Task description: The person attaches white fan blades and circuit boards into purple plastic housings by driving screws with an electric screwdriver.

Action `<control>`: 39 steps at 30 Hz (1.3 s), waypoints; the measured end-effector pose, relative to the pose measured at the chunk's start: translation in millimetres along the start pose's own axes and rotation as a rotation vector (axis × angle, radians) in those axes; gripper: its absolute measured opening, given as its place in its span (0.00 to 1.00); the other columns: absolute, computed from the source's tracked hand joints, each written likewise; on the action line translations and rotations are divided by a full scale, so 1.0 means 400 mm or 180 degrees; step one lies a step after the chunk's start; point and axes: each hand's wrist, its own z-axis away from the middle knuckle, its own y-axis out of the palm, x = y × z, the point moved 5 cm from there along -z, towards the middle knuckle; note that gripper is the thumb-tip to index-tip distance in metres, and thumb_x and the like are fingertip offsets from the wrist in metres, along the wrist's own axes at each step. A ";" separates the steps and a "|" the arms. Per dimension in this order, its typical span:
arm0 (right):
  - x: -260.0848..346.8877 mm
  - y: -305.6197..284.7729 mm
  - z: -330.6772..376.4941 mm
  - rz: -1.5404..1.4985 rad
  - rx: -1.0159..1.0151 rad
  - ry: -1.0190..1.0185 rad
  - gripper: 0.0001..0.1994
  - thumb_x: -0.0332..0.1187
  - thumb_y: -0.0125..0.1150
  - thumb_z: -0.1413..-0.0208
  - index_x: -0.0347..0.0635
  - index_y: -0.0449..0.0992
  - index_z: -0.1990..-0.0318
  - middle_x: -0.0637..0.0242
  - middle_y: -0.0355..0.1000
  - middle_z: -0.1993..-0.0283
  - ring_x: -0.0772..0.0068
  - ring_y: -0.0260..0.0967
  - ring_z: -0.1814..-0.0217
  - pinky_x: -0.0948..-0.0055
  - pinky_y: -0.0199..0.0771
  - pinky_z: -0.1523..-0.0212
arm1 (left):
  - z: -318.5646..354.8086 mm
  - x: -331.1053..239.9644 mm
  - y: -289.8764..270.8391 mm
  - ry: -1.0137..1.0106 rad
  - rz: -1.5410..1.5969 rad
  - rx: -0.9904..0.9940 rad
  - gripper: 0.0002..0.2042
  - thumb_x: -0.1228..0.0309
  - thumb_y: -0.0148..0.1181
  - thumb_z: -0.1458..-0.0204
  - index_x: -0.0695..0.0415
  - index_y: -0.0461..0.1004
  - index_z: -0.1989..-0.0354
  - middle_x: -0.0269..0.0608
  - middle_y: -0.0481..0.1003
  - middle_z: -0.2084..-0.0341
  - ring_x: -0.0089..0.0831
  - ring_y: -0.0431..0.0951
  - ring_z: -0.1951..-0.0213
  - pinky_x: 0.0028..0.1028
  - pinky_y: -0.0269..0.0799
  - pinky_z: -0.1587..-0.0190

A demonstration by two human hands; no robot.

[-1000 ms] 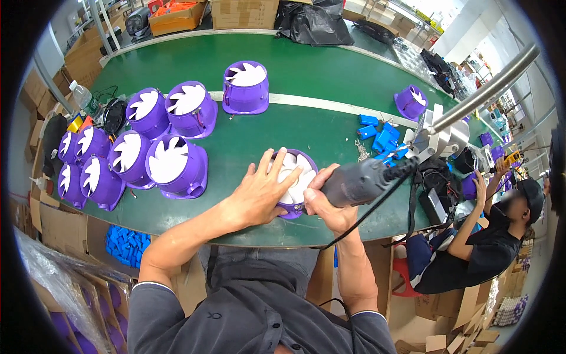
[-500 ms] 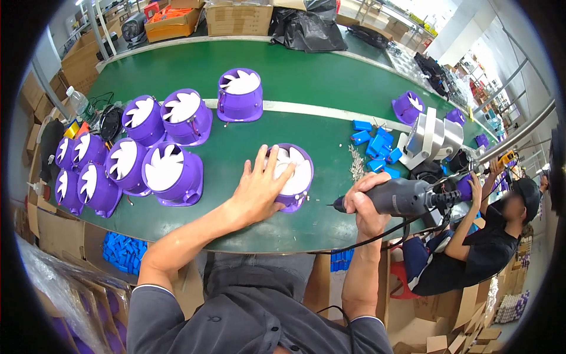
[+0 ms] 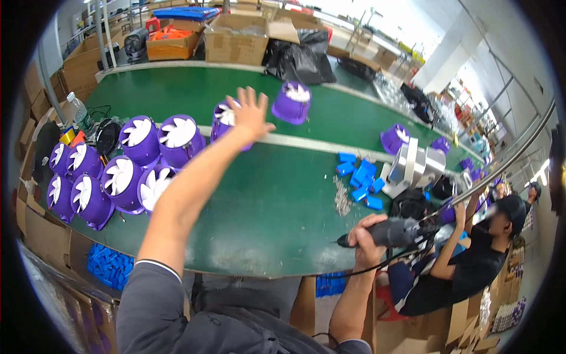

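1. The left hand [image 3: 252,118] reaches out over the counter [image 3: 253,227], palm down with fingers spread wide and nothing in its grasp.
2. That hand partly covers a purple fan unit [image 3: 223,116] with white blades, which stands upright at the pale strip [image 3: 321,146] across the counter; whether they touch, I cannot tell.
3. Just beyond and to the right of the fingers, a farther purple fan [image 3: 289,110] stands on the far part of the counter.
4. The right hand [image 3: 367,243] is curled firmly around a dark power screwdriver [image 3: 396,232], near the counter's near edge, its tip pointing left and a cable trailing from its right end.
5. At the left, eight more purple fans stand close together in a group [image 3: 121,177], white blades facing up; the left forearm hides part of the nearest one on the right.
6. Right of the middle lie loose blue blocks [image 3: 361,177], with a pile of small pale pieces [image 3: 342,197] just beside them on the left.
7. A silver metal device [image 3: 413,168] stands to the right of the blocks.
8. At the right, a co-worker in black [image 3: 489,251] sits on a red stool [image 3: 386,305].
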 end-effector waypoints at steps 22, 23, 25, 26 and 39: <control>-0.021 0.149 0.016 -0.0801 0.0766 0.0091 0.14 0.20 0.60 0.58 0.40 0.62 0.65 0.60 0.63 0.73 0.74 0.63 0.79 0.75 0.67 0.79 | 0.478 -0.101 -0.187 0.2403 0.1703 0.1674 0.52 0.62 0.72 0.73 0.53 0.45 0.36 0.55 0.49 0.40 0.54 0.56 0.44 0.47 0.62 0.46; -0.017 0.161 0.015 -0.0842 0.0841 0.0109 0.14 0.20 0.60 0.58 0.40 0.62 0.65 0.61 0.63 0.74 0.74 0.63 0.79 0.75 0.67 0.79 | 0.475 -0.098 -0.185 0.2366 0.1753 0.1691 0.52 0.62 0.72 0.73 0.53 0.45 0.36 0.55 0.49 0.40 0.54 0.56 0.43 0.47 0.62 0.45; -0.013 0.174 0.016 -0.0747 0.0902 0.0055 0.14 0.20 0.60 0.58 0.40 0.62 0.65 0.61 0.63 0.74 0.74 0.63 0.79 0.75 0.67 0.79 | 0.473 -0.100 -0.181 0.2343 0.1807 0.1714 0.52 0.62 0.72 0.73 0.53 0.45 0.36 0.54 0.49 0.40 0.53 0.55 0.43 0.47 0.62 0.45; -0.012 0.180 0.017 -0.0665 0.0984 0.0003 0.14 0.20 0.60 0.58 0.40 0.62 0.65 0.61 0.62 0.74 0.74 0.63 0.80 0.75 0.67 0.79 | 0.475 -0.100 -0.178 0.2347 0.1775 0.1693 0.53 0.62 0.72 0.74 0.53 0.45 0.36 0.54 0.49 0.40 0.53 0.55 0.43 0.47 0.62 0.45; -0.075 0.167 -0.053 -0.0214 0.0269 -0.0199 0.11 0.20 0.53 0.56 0.38 0.61 0.65 0.60 0.61 0.74 0.74 0.59 0.84 0.74 0.66 0.80 | 0.475 -0.105 -0.181 0.2352 0.1705 0.1705 0.53 0.63 0.73 0.75 0.54 0.45 0.36 0.52 0.49 0.40 0.51 0.57 0.44 0.45 0.63 0.45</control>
